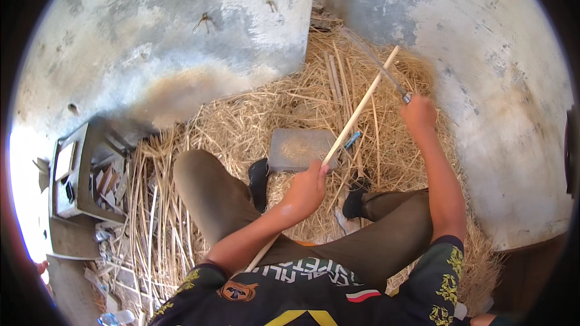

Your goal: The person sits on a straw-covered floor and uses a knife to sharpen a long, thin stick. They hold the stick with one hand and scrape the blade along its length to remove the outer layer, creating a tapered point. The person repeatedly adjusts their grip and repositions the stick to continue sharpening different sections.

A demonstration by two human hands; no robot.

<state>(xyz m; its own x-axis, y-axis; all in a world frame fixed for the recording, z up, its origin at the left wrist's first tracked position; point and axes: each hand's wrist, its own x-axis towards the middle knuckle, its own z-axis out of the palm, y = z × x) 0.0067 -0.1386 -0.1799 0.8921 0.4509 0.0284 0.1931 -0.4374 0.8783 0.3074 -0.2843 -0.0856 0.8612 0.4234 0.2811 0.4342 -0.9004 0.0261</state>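
Observation:
My left hand point(307, 190) is closed round a long, pale split strip point(361, 107), bamboo or wood, which slants from my lap up to the far right. In my right hand point(418, 113) is the handle of a long-bladed knife point(368, 52). Its blade crosses the strip near the far end; whether the two touch I cannot tell. A flat grey slab point(290, 156) with fine shavings on it lies between my feet, just beyond my left hand. Beside the strip rests a small blue object point(352, 139), too small to name.
Curly shavings point(248, 108) cover the floor around my crossed legs. Several long strips point(148, 217) lie at the left, near an open cabinet point(90, 205) full of scraps. Worn grey walls point(241, 18) stand ahead and at the right. A clear plastic bottle point(118, 317) is at the lower left.

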